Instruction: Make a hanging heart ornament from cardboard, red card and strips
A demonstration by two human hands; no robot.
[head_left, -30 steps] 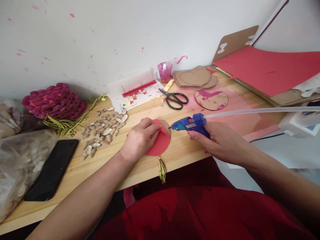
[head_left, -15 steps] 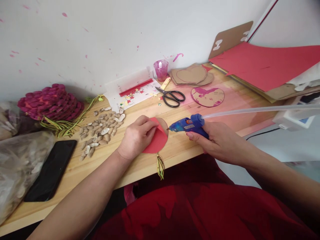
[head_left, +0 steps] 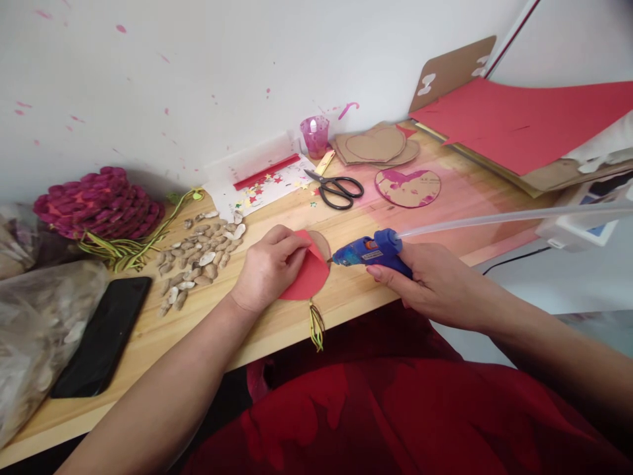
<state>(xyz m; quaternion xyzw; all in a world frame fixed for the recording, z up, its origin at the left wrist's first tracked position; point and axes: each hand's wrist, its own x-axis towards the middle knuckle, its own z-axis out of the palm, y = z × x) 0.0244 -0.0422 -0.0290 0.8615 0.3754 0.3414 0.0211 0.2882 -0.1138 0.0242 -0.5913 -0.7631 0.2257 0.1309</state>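
While my left hand (head_left: 270, 267) pinches the red paper (head_left: 307, 280), my right hand (head_left: 431, 282) grips the glue gun (head_left: 363, 252), its nozzle (head_left: 330, 260) pointing left at the right edge of the cardboard (head_left: 322, 243).

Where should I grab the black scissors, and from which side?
Probably by the black handle loops, coming from the near right side. The scissors lie flat, loops toward the right and blades pointing left and away. Your right hand is on that side but holds the blue glue gun.
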